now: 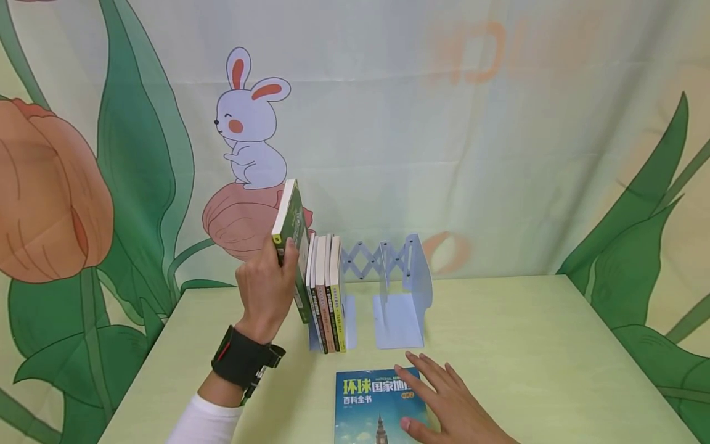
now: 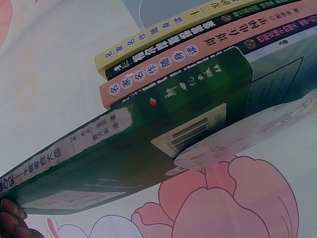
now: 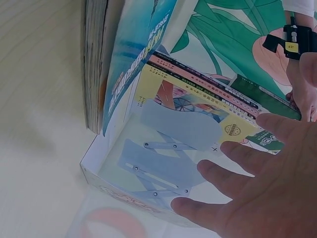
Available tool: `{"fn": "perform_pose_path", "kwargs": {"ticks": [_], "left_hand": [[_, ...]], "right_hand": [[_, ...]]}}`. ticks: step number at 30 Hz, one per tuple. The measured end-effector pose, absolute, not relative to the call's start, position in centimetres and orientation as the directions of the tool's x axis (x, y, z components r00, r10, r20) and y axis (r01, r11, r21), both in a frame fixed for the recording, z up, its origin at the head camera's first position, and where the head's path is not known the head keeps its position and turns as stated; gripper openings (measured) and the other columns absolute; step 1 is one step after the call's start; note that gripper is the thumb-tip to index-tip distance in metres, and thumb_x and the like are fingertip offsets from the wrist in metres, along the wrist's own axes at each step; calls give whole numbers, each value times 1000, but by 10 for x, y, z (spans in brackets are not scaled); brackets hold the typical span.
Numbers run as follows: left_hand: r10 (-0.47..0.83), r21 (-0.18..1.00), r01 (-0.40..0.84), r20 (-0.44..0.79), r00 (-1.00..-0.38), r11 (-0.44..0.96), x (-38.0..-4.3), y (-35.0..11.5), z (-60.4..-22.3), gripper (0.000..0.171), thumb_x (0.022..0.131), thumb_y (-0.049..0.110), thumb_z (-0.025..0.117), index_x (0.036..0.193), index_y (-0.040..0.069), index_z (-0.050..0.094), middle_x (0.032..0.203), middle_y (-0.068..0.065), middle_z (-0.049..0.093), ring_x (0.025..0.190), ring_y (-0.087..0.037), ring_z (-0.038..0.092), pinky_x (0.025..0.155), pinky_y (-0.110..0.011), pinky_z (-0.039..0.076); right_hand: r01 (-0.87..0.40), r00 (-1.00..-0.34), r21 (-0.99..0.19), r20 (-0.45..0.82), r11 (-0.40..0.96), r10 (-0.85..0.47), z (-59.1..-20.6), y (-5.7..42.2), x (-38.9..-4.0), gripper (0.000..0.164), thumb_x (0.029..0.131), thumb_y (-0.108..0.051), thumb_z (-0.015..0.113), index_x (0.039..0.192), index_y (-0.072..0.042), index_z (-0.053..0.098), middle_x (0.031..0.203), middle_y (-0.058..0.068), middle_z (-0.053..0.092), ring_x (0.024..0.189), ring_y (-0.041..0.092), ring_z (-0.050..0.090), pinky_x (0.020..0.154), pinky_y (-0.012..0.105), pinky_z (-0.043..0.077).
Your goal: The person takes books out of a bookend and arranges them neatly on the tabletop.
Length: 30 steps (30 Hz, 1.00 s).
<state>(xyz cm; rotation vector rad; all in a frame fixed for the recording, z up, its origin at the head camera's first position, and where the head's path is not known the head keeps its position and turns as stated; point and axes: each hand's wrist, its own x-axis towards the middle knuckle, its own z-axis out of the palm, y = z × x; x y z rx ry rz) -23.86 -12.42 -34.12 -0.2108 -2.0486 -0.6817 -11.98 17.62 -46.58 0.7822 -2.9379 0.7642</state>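
Note:
My left hand (image 1: pixel 267 287) grips a green book (image 1: pixel 296 231) by its upper end, at the left side of a row of upright books (image 1: pixel 327 296). In the left wrist view the green book (image 2: pixel 143 144) is tilted beside the yellow, black and pink spines, and its barcode shows. The row stands in the left part of a pale blue expandable bookend (image 1: pixel 407 308). Fingers spread, my right hand (image 1: pixel 449 398) is over the right side of a blue book (image 1: pixel 368 413) lying flat near the front. Whether that hand touches the cover, I cannot tell.
Behind the light green table (image 1: pixel 516 357) hangs a printed cloth (image 1: pixel 360 154) with a rabbit and tulips. The right sections of the bookend have upright plates and a crisscross metal linkage (image 1: pixel 363 260) along the back.

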Motion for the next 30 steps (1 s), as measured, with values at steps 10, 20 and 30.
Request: {"fn": "perform_pose_path", "kwargs": {"ticks": [10,20,30], "left_hand": [[-123,372,419,850,-512,828,-239,-125,-336,33,100,23,49,105,-7,62,78,-23,72,38,-18,35,41,-27,23],[-140,383,414,851,-507,826,-238,-126,-330,35,100,24,49,109,-7,62,88,-25,73,42,-27,49,43,-28,30],[-159,395,419,854,-495,818,-238,-127,-325,37,100,25,48,109,-8,63,86,-25,73,46,-32,56,43,-27,31]], "right_hand": [[-486,-869,-448,161,750,-467,-466,176,-120,63,94,-60,50,151,-42,32,160,-1,32,146,30,32,110,70,23],[-523,-851,-426,220,738,-476,-467,177,-120,64,94,-55,55,152,-41,32,160,-1,33,146,29,34,108,69,27],[-515,-857,-413,221,751,-466,-468,177,-120,63,94,-56,54,152,-42,33,159,-1,35,146,28,34,108,69,27]]}}
